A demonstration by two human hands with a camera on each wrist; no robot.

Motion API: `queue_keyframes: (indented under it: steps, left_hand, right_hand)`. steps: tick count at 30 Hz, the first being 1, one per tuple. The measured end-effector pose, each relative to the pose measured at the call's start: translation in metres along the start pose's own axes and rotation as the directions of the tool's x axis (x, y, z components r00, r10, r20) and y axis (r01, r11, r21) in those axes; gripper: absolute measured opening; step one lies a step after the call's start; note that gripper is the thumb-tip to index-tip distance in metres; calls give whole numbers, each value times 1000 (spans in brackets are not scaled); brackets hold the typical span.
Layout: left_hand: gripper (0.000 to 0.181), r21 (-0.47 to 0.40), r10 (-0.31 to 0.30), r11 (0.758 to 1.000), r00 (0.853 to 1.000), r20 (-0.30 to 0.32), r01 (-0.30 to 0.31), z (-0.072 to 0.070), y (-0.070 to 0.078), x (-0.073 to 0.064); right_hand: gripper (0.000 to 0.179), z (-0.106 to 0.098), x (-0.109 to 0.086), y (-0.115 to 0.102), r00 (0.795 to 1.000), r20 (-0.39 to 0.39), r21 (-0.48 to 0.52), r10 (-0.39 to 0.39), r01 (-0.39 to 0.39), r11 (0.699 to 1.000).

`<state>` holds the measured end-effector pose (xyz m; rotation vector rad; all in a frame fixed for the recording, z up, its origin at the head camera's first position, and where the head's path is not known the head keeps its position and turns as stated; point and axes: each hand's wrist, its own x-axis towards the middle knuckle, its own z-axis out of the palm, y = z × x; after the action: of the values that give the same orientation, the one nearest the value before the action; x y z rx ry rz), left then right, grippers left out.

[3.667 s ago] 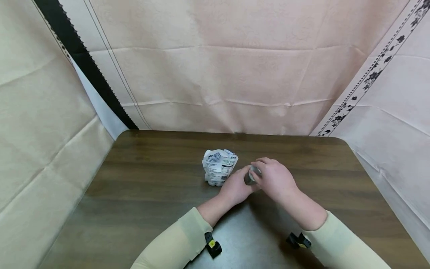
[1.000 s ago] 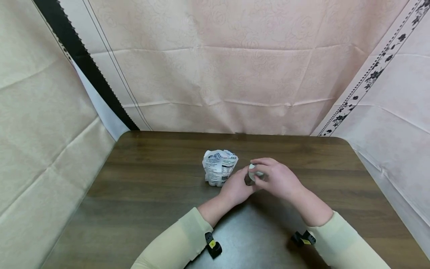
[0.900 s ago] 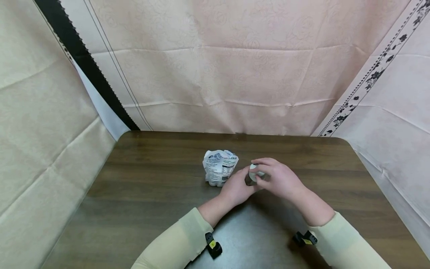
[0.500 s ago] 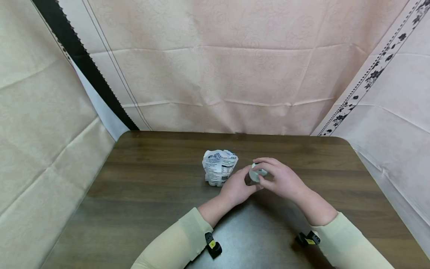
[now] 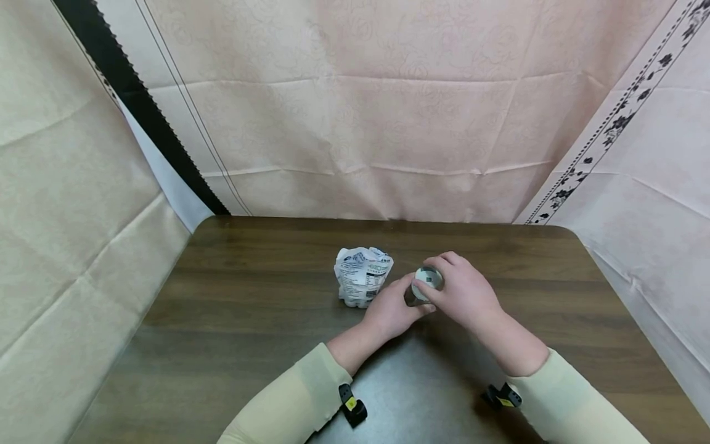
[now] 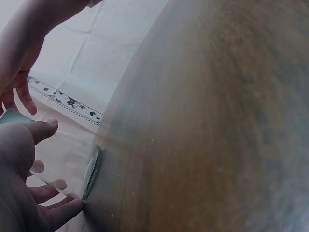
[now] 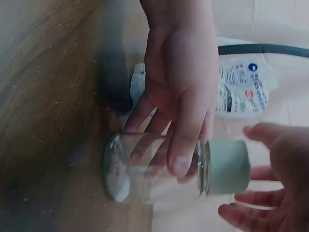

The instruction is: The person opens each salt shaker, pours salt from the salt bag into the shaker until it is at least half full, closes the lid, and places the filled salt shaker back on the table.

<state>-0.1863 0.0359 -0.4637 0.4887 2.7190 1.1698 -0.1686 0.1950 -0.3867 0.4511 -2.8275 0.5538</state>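
Observation:
A clear glass jar stands upright on the wooden table, with a pale green lid seated on its neck. My left hand grips the jar around its side, thumb on the near face. Above it my right hand has thumb and fingers curved round the lid. In the right wrist view the right thumb looks slightly clear of the lid's edge; firm contact is hard to make out. From the head, the lid's top shows between the right thumb and fingers, while the left hand hides most of the glass.
A white printed pouch stands just left of the jar, close to the left hand. The brown wooden table has rounded far corners. Pale cloth hangs behind and on both sides. Each sleeve carries a small black wrist device.
My right hand has turned about the lid, its thumb swinging to the lid's left side and its fingers to the far side. The left hand, jar and pouch have stayed in place.

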Motion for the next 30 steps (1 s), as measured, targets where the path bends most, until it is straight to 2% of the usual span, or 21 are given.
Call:
queue_keyframes:
  steps: [4, 8, 18, 26, 30]
  left_hand:
    - [73, 1, -1, 1000, 1000, -2, 1, 0, 0, 0]
    - [73, 12, 8, 1000, 1000, -9, -7, 0, -1, 0]
    - [70, 23, 27, 999, 1000, 3, -28, 0, -2, 3]
    - [67, 14, 45, 999, 999, -4, -45, -1, -2, 3]
    - [72, 17, 22, 1000, 1000, -3, -22, 0, -2, 2]
  right_hand:
    - [43, -1, 1, -9, 1000, 8, -74, 28, -27, 997]
    - [38, 0, 0, -13, 1000, 3, -100, 9, -8, 995]
    - [34, -3, -1, -16, 999, 42, -60, -35, 37, 997]
    - [28, -3, -1, -14, 995, -15, -32, -102, 102, 994]
    - [29, -9, 0, -13, 993, -36, -28, -109, 108, 994]
